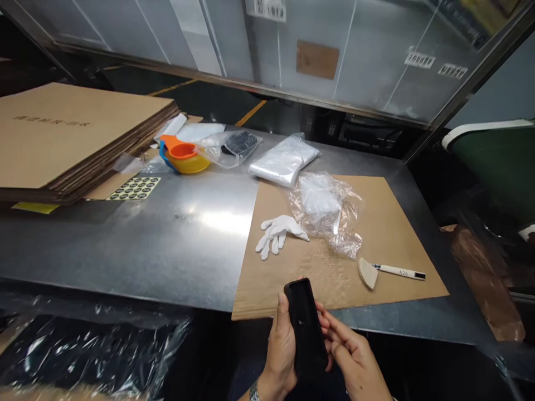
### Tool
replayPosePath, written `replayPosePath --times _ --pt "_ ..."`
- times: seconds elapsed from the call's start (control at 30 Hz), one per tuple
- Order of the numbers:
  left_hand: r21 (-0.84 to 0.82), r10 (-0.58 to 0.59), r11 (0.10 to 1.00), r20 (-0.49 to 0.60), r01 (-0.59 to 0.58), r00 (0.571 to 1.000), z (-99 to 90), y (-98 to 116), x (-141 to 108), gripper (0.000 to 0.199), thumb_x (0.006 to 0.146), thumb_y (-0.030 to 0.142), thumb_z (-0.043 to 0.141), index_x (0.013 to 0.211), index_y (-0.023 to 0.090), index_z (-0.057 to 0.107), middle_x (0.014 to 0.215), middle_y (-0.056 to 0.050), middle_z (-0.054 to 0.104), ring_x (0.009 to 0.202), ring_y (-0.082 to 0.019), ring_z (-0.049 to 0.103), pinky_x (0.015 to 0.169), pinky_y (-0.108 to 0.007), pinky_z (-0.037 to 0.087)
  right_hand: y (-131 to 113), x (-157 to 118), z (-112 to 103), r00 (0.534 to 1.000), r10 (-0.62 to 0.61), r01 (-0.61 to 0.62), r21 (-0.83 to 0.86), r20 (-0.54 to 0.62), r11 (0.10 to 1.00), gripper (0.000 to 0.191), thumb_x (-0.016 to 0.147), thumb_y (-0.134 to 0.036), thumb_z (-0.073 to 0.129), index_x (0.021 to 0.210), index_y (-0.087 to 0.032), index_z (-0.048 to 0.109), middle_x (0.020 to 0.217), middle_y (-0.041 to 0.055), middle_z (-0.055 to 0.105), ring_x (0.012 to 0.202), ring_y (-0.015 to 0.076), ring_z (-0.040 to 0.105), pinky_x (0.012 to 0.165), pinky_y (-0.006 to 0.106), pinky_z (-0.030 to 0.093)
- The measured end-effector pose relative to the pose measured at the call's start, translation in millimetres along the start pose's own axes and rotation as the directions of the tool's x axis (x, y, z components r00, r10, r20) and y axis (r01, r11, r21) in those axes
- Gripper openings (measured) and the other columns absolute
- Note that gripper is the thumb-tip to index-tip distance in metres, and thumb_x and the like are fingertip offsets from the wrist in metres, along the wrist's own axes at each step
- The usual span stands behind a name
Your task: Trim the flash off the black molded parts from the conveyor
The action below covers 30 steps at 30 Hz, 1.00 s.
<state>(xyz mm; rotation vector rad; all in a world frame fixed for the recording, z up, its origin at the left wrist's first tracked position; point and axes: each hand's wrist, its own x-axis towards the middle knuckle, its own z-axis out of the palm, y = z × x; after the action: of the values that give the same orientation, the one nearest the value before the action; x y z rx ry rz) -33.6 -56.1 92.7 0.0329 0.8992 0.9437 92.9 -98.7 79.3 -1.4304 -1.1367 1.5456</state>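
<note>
A long black plastic shell (305, 323), hollow with a raised rim and a small hole near its middle, is held tilted just off the table's front edge. My left hand (282, 348) grips it from the left, thumb along the side and fingers wrapped behind. At the opposite edge, my right hand (349, 353) is closed, its bent fingers and thumb against the shell's side; part of that grip is hidden. Beyond them a white glove (280, 233) lies on the brown cardboard sheet (393, 234). To the right rests a white-handled tool with a beige fan-shaped head (368, 274).
Crumpled clear plastic (330, 209) and a pack of clear bags (282, 159) lie farther back. Orange and yellow scoops (184, 156) stand near stacked cardboard (83, 139) on the metal table (188, 239). A sticker sheet (134, 188) lies beside the stack. Plastic-wrapped material (92, 356) sits front left.
</note>
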Motion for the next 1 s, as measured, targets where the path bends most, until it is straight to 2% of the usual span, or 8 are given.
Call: replayPosePath --times 0.13,0.23,0.5,0.57,0.63,0.77,0.9,1.0 --pt "0.211 0.168 0.964 -0.008 -0.163 0.986 10.5 10.7 27.7 0.049 0.074 0.058 0.058 0.094 0.013 0.056 0.077 -0.01 0.07 0.07 -0.022 0.066 0.063 -0.031 0.052 -19.8 33.8 -29.1 0.965 -0.194 0.1 -0.437 -0.176 0.894 0.045 0.091 -0.048 0.037 0.113 -0.015 0.058 0.082 0.0092 0.069 0.068 0.0178 0.064 0.06 0.027 0.05" --pt "0.448 0.369 0.801 0.154 -0.398 0.917 23.8 16.7 55.4 0.045 0.084 0.053 0.047 0.104 0.014 0.055 0.098 -0.013 0.068 0.087 -0.024 0.065 0.074 -0.032 0.051 -49.8 75.0 -53.4 0.896 -0.389 0.143 -0.692 -0.214 0.708 0.039 0.093 -0.044 0.033 0.083 -0.018 0.061 0.071 0.0053 0.065 0.065 0.0167 0.062 0.061 0.025 0.046" --pt "0.707 0.651 0.394 0.237 -0.588 0.721 17.5 14.1 113.9 0.057 0.082 0.031 0.048 0.132 0.005 0.04 0.138 -0.023 0.038 0.133 -0.033 0.024 0.109 -0.049 0.013 -78.1 195.7 -77.8 0.913 -0.408 0.157 -0.919 -0.004 0.361 0.018 0.09 -0.032 0.051 0.089 -0.016 0.061 0.095 0.0036 0.062 0.089 0.0159 0.058 0.081 0.036 0.046" --pt "0.816 0.735 0.086 0.335 -0.571 0.59 8.3 11.8 119.9 0.053 0.085 0.027 0.038 0.133 0.003 0.04 0.138 -0.022 0.039 0.129 -0.031 0.031 0.106 -0.047 0.021 -73.1 208.5 -76.7 0.933 -0.352 0.188 -0.937 0.077 0.294 0.019 0.088 -0.033 0.054 0.095 -0.016 0.06 0.099 0.0035 0.062 0.09 0.016 0.059 0.081 0.037 0.048" --pt "0.842 0.717 -0.16 0.458 -0.514 0.527 4.6 12.9 121.9 0.048 0.087 0.023 0.032 0.13 0.008 0.047 0.134 -0.018 0.046 0.124 -0.029 0.039 0.102 -0.046 0.029 -69.2 214.1 -75.2 0.943 -0.302 0.218 -0.944 0.138 0.249 0.022 0.087 -0.034 0.055 0.098 -0.015 0.06 0.102 0.0043 0.061 0.092 0.0171 0.059 0.081 0.038 0.048" --pt "0.792 0.552 -0.432 0.611 -0.433 0.567 20.9 28.4 115.3 0.049 0.083 0.013 0.032 0.128 0.02 0.051 0.132 -0.007 0.053 0.121 -0.028 0.043 0.097 -0.046 0.031 -67.4 218.4 -73.7 0.946 -0.255 0.256 -0.943 0.199 0.215 0.024 0.087 -0.034 0.056 0.102 -0.016 0.059 0.108 0.0053 0.059 0.096 0.0186 0.058 0.083 0.041 0.047" --pt "0.759 0.422 -0.511 0.631 -0.404 0.651 45.2 49.6 105.4 0.049 0.082 0.014 0.035 0.128 0.016 0.051 0.129 -0.009 0.056 0.116 -0.029 0.046 0.096 -0.045 0.029 -65.7 227.4 -77.9 0.946 -0.256 0.269 -0.923 0.2 0.274 0.022 0.089 -0.032 0.053 0.103 -0.016 0.058 0.105 0.0049 0.06 0.093 0.0171 0.059 0.082 0.039 0.049" --pt "0.748 0.415 -0.545 0.633 -0.379 0.653 51.9 59.1 103.2 0.049 0.083 0.012 0.033 0.129 0.015 0.049 0.118 -0.011 0.062 0.103 -0.027 0.05 0.091 -0.043 0.031 -62.7 234.7 -86.9 0.948 -0.271 0.26 -0.892 0.164 0.369 0.023 0.089 -0.032 0.053 0.104 -0.015 0.058 0.103 0.0044 0.061 0.088 0.016 0.06 0.078 0.037 0.05"
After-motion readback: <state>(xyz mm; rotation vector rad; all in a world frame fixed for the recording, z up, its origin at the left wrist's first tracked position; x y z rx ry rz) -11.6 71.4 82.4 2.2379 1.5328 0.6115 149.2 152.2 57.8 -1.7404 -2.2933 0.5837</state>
